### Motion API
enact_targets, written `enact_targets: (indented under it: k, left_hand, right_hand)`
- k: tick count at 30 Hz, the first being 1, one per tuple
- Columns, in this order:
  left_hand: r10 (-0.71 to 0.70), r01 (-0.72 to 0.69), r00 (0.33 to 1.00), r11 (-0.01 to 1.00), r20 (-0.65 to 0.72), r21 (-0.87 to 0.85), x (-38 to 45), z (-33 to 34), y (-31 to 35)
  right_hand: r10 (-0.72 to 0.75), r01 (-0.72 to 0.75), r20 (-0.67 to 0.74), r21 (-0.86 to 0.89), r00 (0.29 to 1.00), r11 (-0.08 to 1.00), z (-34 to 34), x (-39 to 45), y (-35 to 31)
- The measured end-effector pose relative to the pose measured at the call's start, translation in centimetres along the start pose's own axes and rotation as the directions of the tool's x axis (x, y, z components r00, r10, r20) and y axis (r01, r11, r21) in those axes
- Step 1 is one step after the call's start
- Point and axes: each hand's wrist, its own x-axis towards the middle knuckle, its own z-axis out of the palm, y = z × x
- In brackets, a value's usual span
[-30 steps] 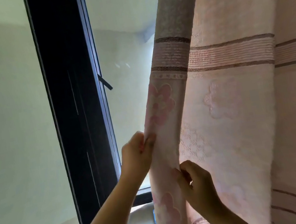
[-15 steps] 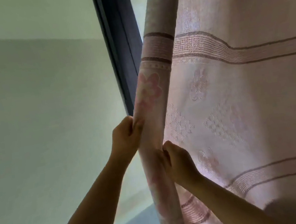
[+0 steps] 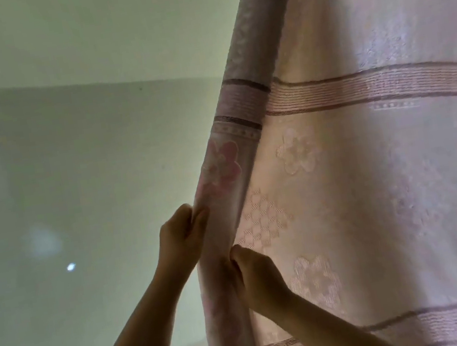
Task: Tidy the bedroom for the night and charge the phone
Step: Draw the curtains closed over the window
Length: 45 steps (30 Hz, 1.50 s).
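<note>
Head view shows the left hand (image 3: 178, 237) and, just below it, the right hand (image 3: 257, 276) both closed on the folded edge of the pink curtain (image 3: 372, 180), probably to pull it along toward the pale wall (image 3: 56, 170) behind; no phone is visible.

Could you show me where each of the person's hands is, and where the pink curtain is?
left hand (image 3: 182, 237): head view, on the knuckles gripping the curtain edge.
right hand (image 3: 257, 277): head view, on the back of the hand.
curtain (image 3: 386, 177): head view, on the flat pink panel.
</note>
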Motion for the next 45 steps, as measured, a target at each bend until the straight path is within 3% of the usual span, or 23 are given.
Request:
enact_targets:
  k: [9,14,25,30,32,35,39,42,45]
  left_hand:
    - [-0.054,0.102,0.984,0.953,-0.17,0.285,0.2,-15.0,-3.8]
    - [-0.112,0.193,0.964,0.918,-0.24,0.346,-1.0,-19.8,-4.2]
    - [-0.189,0.229,0.972,0.892,-0.14,0.389,-5.2,-14.4,-1.7]
    - [-0.289,0.256,0.956,0.901,0.044,0.35,-8.3,-12.0,-0.5]
    - [-0.337,0.283,0.939,0.872,0.071,0.4,-10.4,-12.1,-0.5]
    - [-0.425,0.373,0.905,0.795,0.002,0.478,-14.4,-13.5,-0.2]
    - [-0.332,0.373,0.926,0.732,-0.179,0.57,-19.5,-17.5,1.6]
    - [-0.184,0.316,0.949,0.606,-0.258,0.73,-21.5,-21.3,3.7]
    - [-0.028,0.311,0.943,0.43,-0.332,0.848,-21.8,-25.7,5.9]
  right_hand:
    - [-0.215,0.206,0.059,0.123,0.975,0.971,9.2,2.5,-12.4]
    - [-0.264,0.239,0.099,0.209,0.96,0.948,11.9,1.9,-16.1]
    - [-0.28,0.279,-0.01,0.133,0.96,0.951,8.1,-2.7,-10.9]
    - [-0.148,0.185,-0.16,0.246,0.976,0.951,6.8,-5.1,-8.4]
    - [-0.092,0.137,-0.171,0.271,0.981,0.953,6.9,-6.5,-8.3]
    - [-0.076,0.104,-0.207,0.131,0.976,0.986,8.4,-8.8,-8.5]
    - [-0.256,0.282,-0.334,0.031,0.907,0.959,10.6,-11.5,-9.1]
    - [-0.403,0.457,-0.247,0.225,0.881,0.861,12.3,-13.0,-11.6]
    - [-0.578,0.582,-0.142,0.39,0.804,0.714,13.6,-14.3,-15.7]
